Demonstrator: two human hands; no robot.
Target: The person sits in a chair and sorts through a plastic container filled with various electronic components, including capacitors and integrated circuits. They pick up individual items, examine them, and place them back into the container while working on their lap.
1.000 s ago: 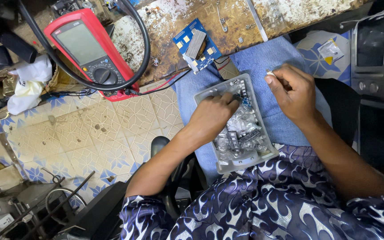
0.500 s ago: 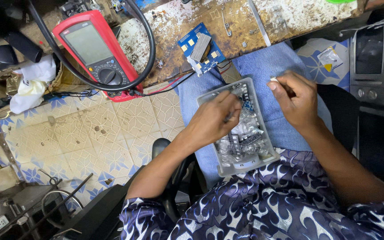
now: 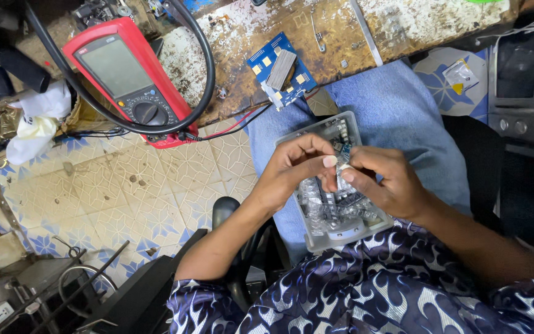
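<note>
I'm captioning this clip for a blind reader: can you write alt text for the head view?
Seen from above, a seated person's left hand and right hand meet, pinching a small part over an open grey case of electronics on their lap. Ahead, a worn bench holds a red multimeter and a blue circuit board.

both hands (image 3: 341, 176) meet over grey open case (image 3: 335, 185) on lap (red multimeter (image 3: 128, 77) on bench)
</note>
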